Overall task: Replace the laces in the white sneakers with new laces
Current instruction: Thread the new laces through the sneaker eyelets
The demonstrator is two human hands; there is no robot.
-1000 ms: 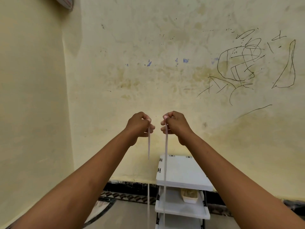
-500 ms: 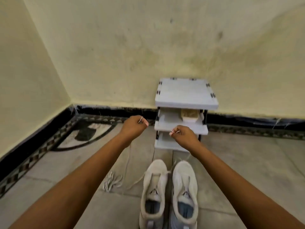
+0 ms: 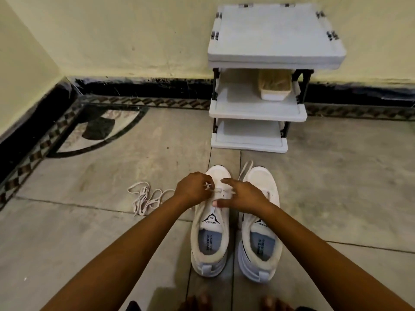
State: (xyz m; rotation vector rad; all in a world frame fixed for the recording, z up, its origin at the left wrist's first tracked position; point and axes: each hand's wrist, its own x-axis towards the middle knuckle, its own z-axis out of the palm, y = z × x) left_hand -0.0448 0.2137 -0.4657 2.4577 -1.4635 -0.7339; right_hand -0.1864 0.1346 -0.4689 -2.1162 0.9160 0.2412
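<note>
Here, 2 white sneakers [image 3: 210, 254] stand toes-away on the floor [image 3: 89, 243] for easy reach. The left hand [image 3: 193, 191] pinches the lace [image 3: 222, 190] by its tip, likely to thread an eyelet; the right hand [image 3: 243, 198], fingers relaxed, steadies the shoe. Leftward, a loose lace [image 3: 146, 198] lies discarded.

Two white sneakers [image 3: 210, 254] before one three-tier shelf rack [image 3: 275, 58]; one basket [image 3: 274, 95] on its middle tier; one heap of loose laces [image 3: 146, 198] front-left of it; one threaded lace [image 3: 221, 190]; two hands: left hand [image 3: 194, 190], right hand [image 3: 243, 198].
</note>
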